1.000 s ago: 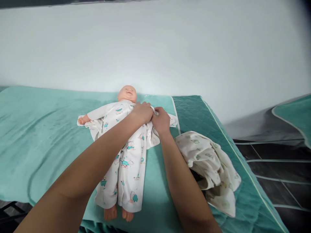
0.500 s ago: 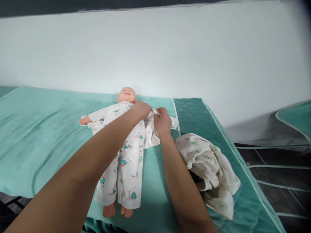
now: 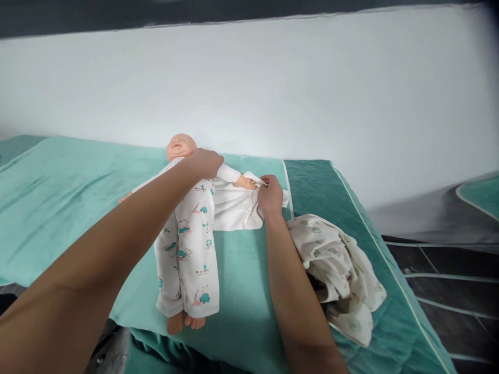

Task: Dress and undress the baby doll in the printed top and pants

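Observation:
A baby doll (image 3: 182, 146) lies on its back, dressed in white printed clothes with teal and pink animals. My left hand (image 3: 208, 162) is closed around the doll's upper arm near the shoulder; its fingertips are mostly hidden. Beyond it, the doll's hand (image 3: 246, 182) shows at the end of a white sleeve. Spread out beneath that arm is an open white jacket (image 3: 236, 210), plain side up. My right hand (image 3: 271, 196) pinches the jacket's fabric just beside the doll's hand. The doll's other arm is mostly hidden behind my left forearm.
A crumpled white printed cloth (image 3: 339, 265) lies right of my right forearm. Under everything are a light teal mat (image 3: 249, 291) and a darker quilted cover (image 3: 312, 182). A white wall (image 3: 249, 88) rises behind. Dark floor (image 3: 440, 270) shows at the right.
The doll has shifted left and turned slightly on the mat. My left hand has moved left with it, away from my right hand, and the doll's near-side hand has come into view between them.

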The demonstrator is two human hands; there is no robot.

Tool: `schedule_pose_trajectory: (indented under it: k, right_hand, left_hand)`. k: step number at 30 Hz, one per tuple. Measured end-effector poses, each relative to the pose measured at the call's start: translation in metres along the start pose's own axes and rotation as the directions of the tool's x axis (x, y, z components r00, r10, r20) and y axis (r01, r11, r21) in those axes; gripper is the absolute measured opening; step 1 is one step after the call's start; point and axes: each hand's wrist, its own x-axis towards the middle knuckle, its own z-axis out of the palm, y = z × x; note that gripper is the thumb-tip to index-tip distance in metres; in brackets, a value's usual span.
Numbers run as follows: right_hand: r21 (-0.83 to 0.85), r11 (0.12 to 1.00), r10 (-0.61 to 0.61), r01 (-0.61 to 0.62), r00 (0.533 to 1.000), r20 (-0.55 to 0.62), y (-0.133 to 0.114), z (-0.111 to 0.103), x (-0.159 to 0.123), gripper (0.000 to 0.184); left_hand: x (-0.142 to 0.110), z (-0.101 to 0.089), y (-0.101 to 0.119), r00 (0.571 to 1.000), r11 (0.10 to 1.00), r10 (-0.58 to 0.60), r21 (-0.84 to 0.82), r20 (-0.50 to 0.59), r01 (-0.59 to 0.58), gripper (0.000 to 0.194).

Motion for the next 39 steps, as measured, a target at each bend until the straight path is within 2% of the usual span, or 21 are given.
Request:
schedule_pose_trajectory:
  k: [4, 7, 9, 11, 13, 15, 16, 17, 20, 22, 24, 25, 27, 29, 30, 32, 34, 36, 39]
  right_hand:
    - [0.138, 0.99, 0.002, -0.007, 0.999, 0.036, -0.001, 0.001, 0.005, 0.025]
    - [0.329, 0.944, -0.007, -0.006, 0.999, 0.038, -0.004, -0.001, 0.009, 0.034]
    - [0.487, 0.873, -0.005, 0.028, 0.999, -0.048, -0.007, -0.003, 0.009, 0.038]
    - [0.557, 0.819, -0.023, 0.134, 0.979, -0.202, -0.011, -0.006, 0.005, 0.038]
    - [0.476, 0.83, -0.113, 0.291, 0.923, -0.367, -0.017, -0.009, -0.003, 0.039]
    - [0.328, 0.85, -0.252, 0.412, 0.865, -0.434, -0.023, -0.009, -0.012, 0.042]
    - [0.265, 0.858, -0.312, 0.44, 0.856, -0.413, -0.025, -0.007, -0.017, 0.043]
    - [0.222, 0.868, -0.354, 0.444, 0.867, -0.35, -0.026, -0.004, -0.02, 0.042]
    - [0.172, 0.911, -0.374, 0.375, 0.927, -0.036, -0.027, 0.008, -0.026, 0.036]
    - [0.135, 0.925, -0.369, 0.355, 0.923, 0.107, -0.027, 0.016, -0.029, 0.036]
    - [0.114, 0.926, -0.376, 0.361, 0.911, 0.171, -0.028, 0.023, -0.035, 0.04]
    - [0.117, 0.925, -0.38, 0.363, 0.904, 0.199, -0.03, 0.026, -0.038, 0.042]
    - [0.15, 0.918, -0.396, 0.368, 0.878, 0.27, -0.034, 0.03, -0.046, 0.045]
    - [0.189, 0.904, -0.426, 0.383, 0.841, 0.334, -0.038, 0.034, -0.053, 0.046]
    - [0.206, 0.897, -0.442, 0.392, 0.825, 0.354, -0.039, 0.035, -0.055, 0.045]
    - [0.224, 0.891, -0.452, 0.394, 0.806, 0.382, -0.04, 0.037, -0.057, 0.044]
    - [0.225, 0.898, -0.439, 0.377, 0.8, 0.409, -0.041, 0.037, -0.057, 0.045]
    - [0.238, 0.91, -0.412, 0.339, 0.799, 0.439, -0.041, 0.037, -0.057, 0.047]
    - [0.268, 0.926, -0.369, 0.267, 0.797, 0.479, -0.042, 0.036, -0.057, 0.054]
  left_hand:
    - [-0.004, 0.004, -0.002, 0.999, 0.997, 0.048, -0.055, -0.015, -0.049, 0.052]
    - [-0.003, 0.006, 0.004, 0.996, 0.995, 0.072, -0.07, -0.048, -0.075, 0.054]
    - [0.0, 0.006, 0.011, 0.994, 0.994, 0.077, -0.066, -0.077, -0.082, 0.053]
    - [0.005, 0.006, 0.02, 0.992, 0.993, 0.086, -0.069, -0.094, -0.093, 0.054]
    - [0.012, 0.006, 0.03, 0.99, 0.991, 0.099, -0.077, -0.099, -0.107, 0.053]
    - [0.021, 0.007, 0.042, 0.99, 0.99, 0.095, -0.097, -0.103, -0.105, 0.053]
    - [0.025, 0.008, 0.047, 0.99, 0.989, 0.087, -0.11, -0.109, -0.1, 0.053]
    - [0.028, 0.009, 0.052, 0.99, 0.987, 0.082, -0.125, -0.118, -0.097, 0.053]
    - [0.028, 0.013, 0.057, 0.988, 0.978, 0.083, -0.178, -0.127, -0.106, 0.048]
    - [0.017, 0.02, 0.049, 0.983, 0.962, 0.084, -0.245, -0.166, -0.123, 0.039]
    - [0.0, 0.033, 0.031, 0.961, 0.928, 0.019, -0.352, -0.277, -0.12, 0.035]
    - [-0.009, 0.043, 0.02, 0.934, 0.901, -0.053, -0.42, -0.354, -0.108, 0.034]
    - [-0.028, 0.07, -0.004, 0.844, 0.803, -0.228, -0.584, -0.486, -0.12, 0.032]
    - [-0.041, 0.101, -0.023, 0.747, 0.623, -0.406, -0.758, -0.526, -0.195, 0.029]
    - [-0.045, 0.117, -0.03, 0.72, 0.511, -0.481, -0.827, -0.5, -0.233, 0.029]
    - [-0.049, 0.143, -0.039, 0.716, 0.307, -0.541, -0.897, -0.44, -0.319, 0.03]
    - [-0.049, 0.158, -0.042, 0.742, 0.187, -0.519, -0.903, -0.425, -0.386, 0.03]
    - [-0.047, 0.164, -0.043, 0.753, 0.155, -0.486, -0.892, -0.444, -0.425, 0.028]
    - [-0.047, 0.16, -0.041, 0.749, 0.192, -0.469, -0.882, -0.468, -0.43, 0.025]
